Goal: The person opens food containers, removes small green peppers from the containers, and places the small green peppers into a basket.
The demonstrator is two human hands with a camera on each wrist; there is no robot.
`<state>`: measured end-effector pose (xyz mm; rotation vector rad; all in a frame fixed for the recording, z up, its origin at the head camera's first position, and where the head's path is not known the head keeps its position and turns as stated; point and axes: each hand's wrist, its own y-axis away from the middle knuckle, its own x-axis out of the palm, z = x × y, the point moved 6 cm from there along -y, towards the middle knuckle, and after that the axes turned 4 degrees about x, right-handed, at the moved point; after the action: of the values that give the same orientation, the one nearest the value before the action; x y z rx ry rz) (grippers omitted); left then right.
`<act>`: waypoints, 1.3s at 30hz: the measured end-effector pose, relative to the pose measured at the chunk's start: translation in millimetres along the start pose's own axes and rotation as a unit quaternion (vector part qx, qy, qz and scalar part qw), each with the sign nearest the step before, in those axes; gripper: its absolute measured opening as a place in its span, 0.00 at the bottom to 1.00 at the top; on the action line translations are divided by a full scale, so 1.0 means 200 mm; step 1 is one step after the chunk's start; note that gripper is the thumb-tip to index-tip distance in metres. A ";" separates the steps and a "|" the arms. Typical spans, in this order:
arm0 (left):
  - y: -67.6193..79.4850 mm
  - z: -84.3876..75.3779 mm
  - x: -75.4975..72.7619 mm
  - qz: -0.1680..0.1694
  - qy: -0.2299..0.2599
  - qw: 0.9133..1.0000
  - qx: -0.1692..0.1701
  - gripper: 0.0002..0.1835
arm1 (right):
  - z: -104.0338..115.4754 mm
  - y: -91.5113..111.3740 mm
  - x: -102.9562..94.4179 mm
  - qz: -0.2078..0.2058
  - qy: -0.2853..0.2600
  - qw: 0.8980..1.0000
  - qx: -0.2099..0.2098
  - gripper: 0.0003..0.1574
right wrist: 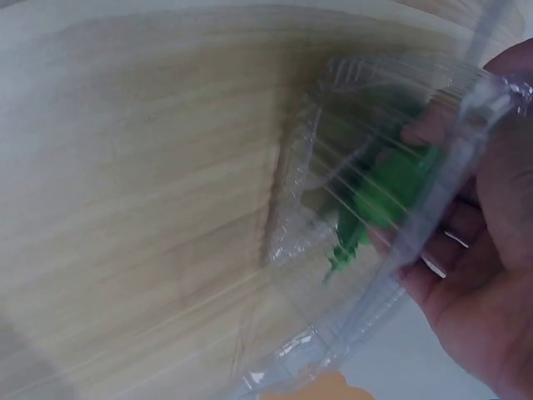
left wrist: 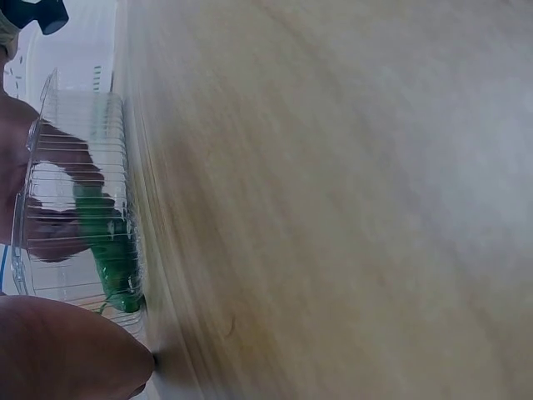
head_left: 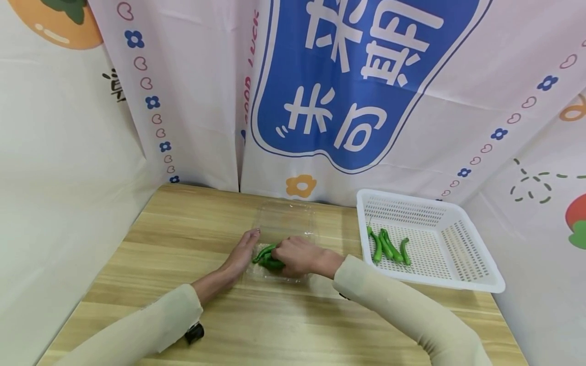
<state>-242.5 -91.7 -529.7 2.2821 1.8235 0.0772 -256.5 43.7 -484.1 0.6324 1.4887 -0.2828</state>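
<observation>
A clear plastic hinged box (head_left: 286, 218) stands on the table with its lid folded back. My right hand (head_left: 299, 255) reaches down into its base and grips green chili peppers (head_left: 265, 255) there. Through the ribbed wall in the left wrist view, fingers surround a green pepper (left wrist: 108, 250) low in the box. In the right wrist view, the fingertips are on the peppers (right wrist: 391, 187), behind the clear side. My left hand (head_left: 238, 258) rests along the left side of the box, its fingers extended.
A white perforated plastic basket (head_left: 471, 244) stands at the back right, with several green chili peppers (head_left: 386, 246) along its left side. The wood-grain table (head_left: 183, 229) meets printed curtains (head_left: 201, 127) at the back and sides.
</observation>
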 end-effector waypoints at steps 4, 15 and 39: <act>0.00 0.00 0.00 0.003 0.002 1.000 0.002 0.36 | -0.01 0.00 -0.03 -0.005 -0.008 1.000 0.000 0.13; 0.01 -0.02 0.01 0.005 0.004 1.000 0.012 0.35 | -0.01 0.03 -0.06 -0.008 -0.004 1.000 -0.006 0.13; 0.00 -0.01 0.01 0.011 0.026 0.999 0.018 0.33 | -0.05 0.14 -0.17 -0.042 -0.066 0.997 -0.010 0.08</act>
<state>-241.8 -90.1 -527.9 2.3463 1.8386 0.1082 -252.6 64.2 -444.3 0.5256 1.3916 -0.3679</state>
